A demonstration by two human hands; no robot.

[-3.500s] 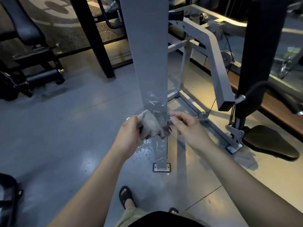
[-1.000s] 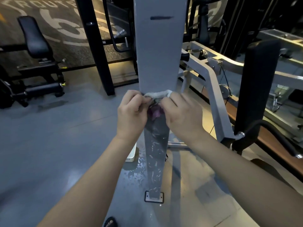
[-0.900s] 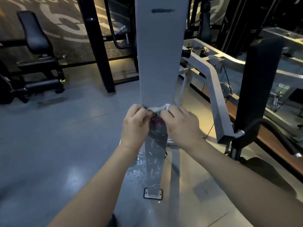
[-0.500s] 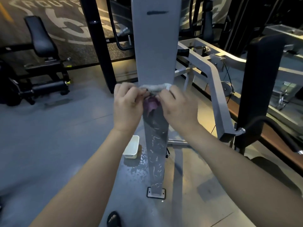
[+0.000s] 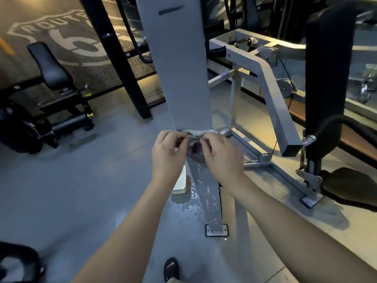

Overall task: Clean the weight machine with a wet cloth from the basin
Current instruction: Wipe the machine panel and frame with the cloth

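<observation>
left hand point(image 5: 168, 154) + right hand point(image 5: 221, 158): fingers curled, both gripping crumpled white-and-purple wet cloth point(image 5: 196, 139) | cloth pressed on grey metal upright post point(image 5: 183, 78) | small white rectangular basin point(image 5: 180, 183) beside post base

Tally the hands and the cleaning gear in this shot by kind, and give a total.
Hands: 2, the left hand and the right hand, both pinching the cloth.
Cloths: 1, held against the grey post.
Basins: 1, the white basin on the floor beside the post.
Total: 4.
</observation>
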